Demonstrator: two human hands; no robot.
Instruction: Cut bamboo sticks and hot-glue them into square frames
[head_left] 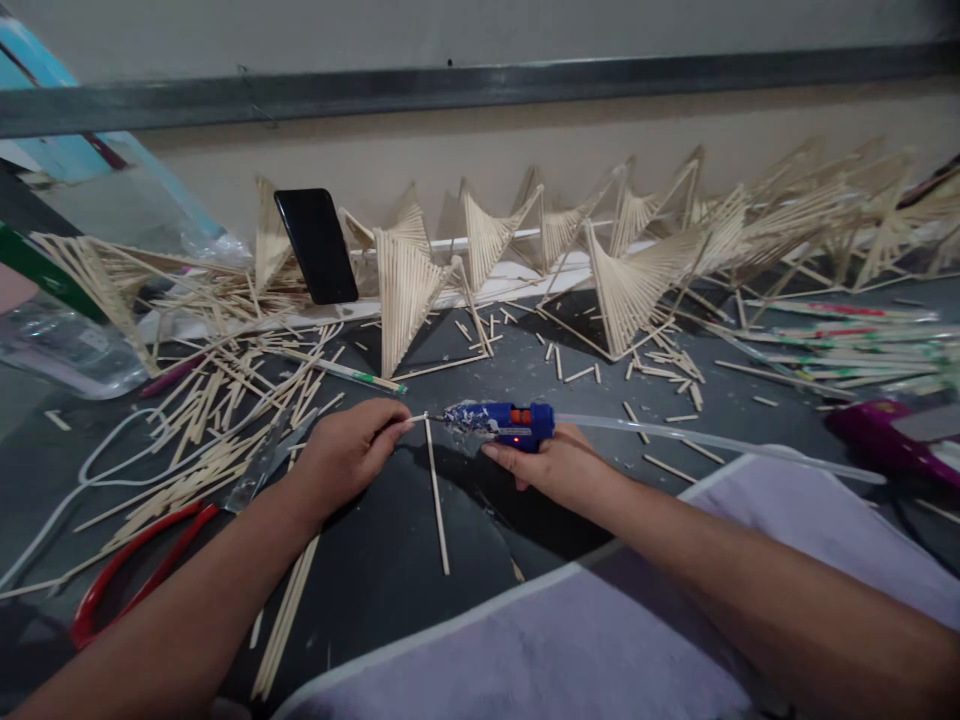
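My right hand (547,462) is wrapped round a blue glue gun (517,425), its small red light lit and dried glue crusted over its front. A long clear glue stick (697,437) runs out of its back to the right. Between thumb and fingers, my left hand (358,445) pinches a thin wooden stick, most of it hidden by the fingers. That stick's tip meets the top of another wooden stick (437,505), which slants down toward me. The glue gun's nozzle points left, right at this joint; whether it touches cannot be made out.
Red-handled scissors (150,570) lie at left among loose sticks (202,440) and a white cable (75,490). Twisted stick structures (405,290) line the back, with a black phone (316,245) propped among them. Packets of sticks (862,340) are at right; a pale cloth (540,640) lies in front.
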